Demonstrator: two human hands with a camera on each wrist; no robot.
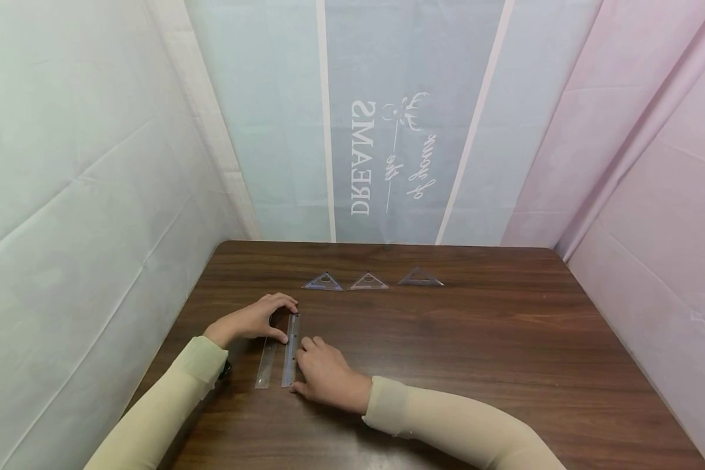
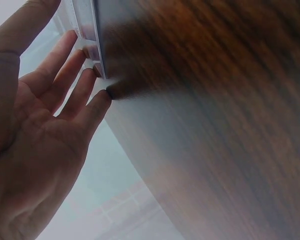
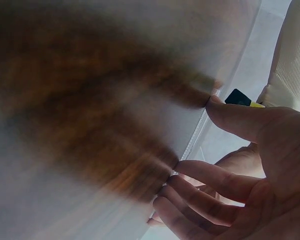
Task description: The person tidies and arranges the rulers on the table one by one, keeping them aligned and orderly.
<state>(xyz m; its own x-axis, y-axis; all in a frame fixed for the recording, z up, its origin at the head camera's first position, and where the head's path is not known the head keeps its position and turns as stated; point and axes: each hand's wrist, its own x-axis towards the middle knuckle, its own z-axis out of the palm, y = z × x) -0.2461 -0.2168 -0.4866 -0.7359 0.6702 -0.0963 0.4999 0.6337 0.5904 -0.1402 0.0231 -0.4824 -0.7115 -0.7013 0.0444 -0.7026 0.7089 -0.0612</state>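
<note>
L hand ungripped, spread @ ruler far end | R hand same, rt edge

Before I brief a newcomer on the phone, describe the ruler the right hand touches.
On the brown table, look left of centre. The right hand touches this ruler; a bluish lengthwise strip distinguishes it from the plain clear ruler to its left.

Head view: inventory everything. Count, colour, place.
Table: 1, brown, centre
Rulers: 2, clear, side by side, left half of table
Set squares: 3, clear, leftmost blue-tinted, row at far side
Cloth walls: 3, blue-grey back, pale green left, pink right
Lettering: 1 patch, white, back wall
Dark item: 1, black, left wrist, unclear
Sleeves: 2, cream, both arms
Left hand: 1, bare, at right ruler's far end
Right hand: 1, bare, at that ruler's right edge
</note>
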